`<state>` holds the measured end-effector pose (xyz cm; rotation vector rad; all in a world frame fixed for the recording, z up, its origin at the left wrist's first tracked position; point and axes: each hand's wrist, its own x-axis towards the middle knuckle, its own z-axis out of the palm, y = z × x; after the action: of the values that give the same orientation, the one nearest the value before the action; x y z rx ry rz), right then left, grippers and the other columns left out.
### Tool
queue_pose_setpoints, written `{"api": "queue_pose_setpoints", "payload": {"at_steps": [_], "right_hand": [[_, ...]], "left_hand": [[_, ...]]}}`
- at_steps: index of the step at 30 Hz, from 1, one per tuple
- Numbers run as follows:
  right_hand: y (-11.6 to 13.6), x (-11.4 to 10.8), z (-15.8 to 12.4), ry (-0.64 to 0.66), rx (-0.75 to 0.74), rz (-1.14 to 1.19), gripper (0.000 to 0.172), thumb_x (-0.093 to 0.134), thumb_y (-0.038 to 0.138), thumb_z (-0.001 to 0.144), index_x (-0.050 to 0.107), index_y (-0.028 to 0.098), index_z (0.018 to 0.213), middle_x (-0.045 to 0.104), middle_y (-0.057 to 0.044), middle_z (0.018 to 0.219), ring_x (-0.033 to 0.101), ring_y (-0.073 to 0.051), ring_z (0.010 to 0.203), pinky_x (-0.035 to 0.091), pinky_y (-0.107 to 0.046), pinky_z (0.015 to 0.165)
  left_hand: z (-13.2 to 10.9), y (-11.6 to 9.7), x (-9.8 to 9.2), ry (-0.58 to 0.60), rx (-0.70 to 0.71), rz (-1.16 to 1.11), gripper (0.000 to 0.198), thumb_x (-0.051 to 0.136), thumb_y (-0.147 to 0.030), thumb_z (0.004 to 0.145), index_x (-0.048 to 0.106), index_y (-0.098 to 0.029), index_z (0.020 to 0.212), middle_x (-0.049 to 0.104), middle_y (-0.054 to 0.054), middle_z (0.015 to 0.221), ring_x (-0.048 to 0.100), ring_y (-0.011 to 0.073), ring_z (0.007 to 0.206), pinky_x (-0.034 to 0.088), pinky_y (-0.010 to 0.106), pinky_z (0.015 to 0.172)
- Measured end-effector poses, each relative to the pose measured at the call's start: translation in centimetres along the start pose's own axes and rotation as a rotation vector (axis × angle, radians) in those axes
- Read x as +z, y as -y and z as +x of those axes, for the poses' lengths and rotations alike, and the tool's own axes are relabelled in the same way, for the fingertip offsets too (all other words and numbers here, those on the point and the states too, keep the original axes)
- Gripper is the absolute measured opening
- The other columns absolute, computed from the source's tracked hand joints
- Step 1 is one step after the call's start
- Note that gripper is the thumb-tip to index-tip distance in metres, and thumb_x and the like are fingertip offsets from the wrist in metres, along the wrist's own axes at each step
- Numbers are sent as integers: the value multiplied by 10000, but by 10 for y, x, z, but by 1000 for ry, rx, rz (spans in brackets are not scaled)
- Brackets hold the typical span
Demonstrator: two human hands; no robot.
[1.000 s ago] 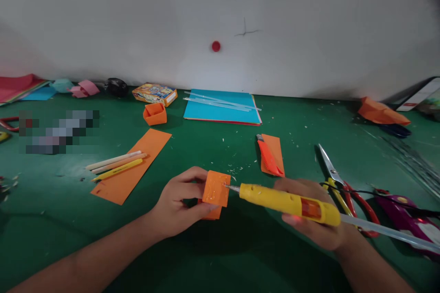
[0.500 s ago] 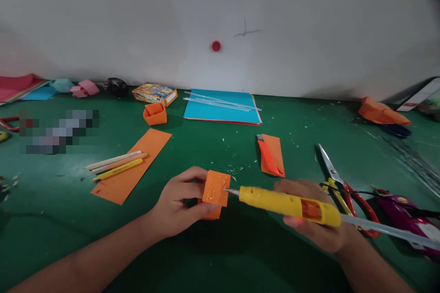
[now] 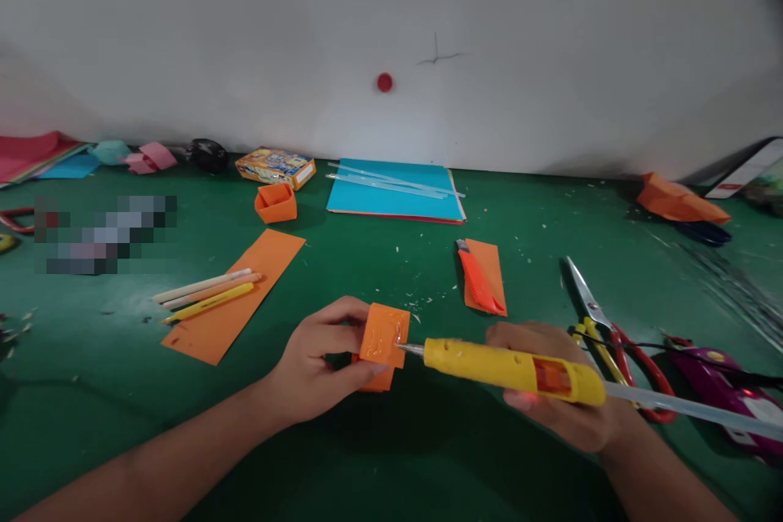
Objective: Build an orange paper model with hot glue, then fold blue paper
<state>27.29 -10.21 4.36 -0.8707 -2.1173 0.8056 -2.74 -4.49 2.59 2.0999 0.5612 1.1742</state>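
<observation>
My left hand pinches a small folded orange paper piece between thumb and fingers, its square face turned up. Wavy lines of clear glue shine on that face. My right hand is wrapped around a yellow hot glue gun, whose metal nozzle touches or hovers just over the right part of the square; I cannot tell which. A translucent glue stick sticks out of the gun's back end. Beyond my hands, an orange box cutter lies on an orange paper strip.
Scissors and a purple glue gun lie on the right. Pencils rest on an orange strip at left. Behind stand a small orange paper box, a patterned carton and blue sheets with glue sticks on top.
The glue gun's nozzle has shifted slightly down across the orange square, and the glue line at its right side is longer. My left hand stays where it was.
</observation>
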Motion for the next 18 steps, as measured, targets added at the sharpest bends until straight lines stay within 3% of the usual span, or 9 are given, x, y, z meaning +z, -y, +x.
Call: {"api": "queue_pose_setpoints", "payload": {"at_steps": [11, 18], "right_hand": [[2, 1, -2, 37, 47, 10, 261, 459, 501, 1037, 514, 277, 917, 535, -2, 709, 457, -182, 530, 334, -363, 496], [5, 2, 1, 26, 15, -26, 322, 446, 522, 1041, 504, 247, 883, 523, 18, 696, 450, -147, 518, 314, -325, 493]], "left_hand": [[0, 0, 0, 5, 2, -18, 51, 745, -144, 860, 778, -167, 829, 720, 89, 968, 717, 158, 810, 606, 244, 734], [0, 0, 0, 7, 3, -23, 49, 747, -141, 862, 783, -169, 842, 721, 93, 975, 724, 166, 819, 606, 246, 735]]}}
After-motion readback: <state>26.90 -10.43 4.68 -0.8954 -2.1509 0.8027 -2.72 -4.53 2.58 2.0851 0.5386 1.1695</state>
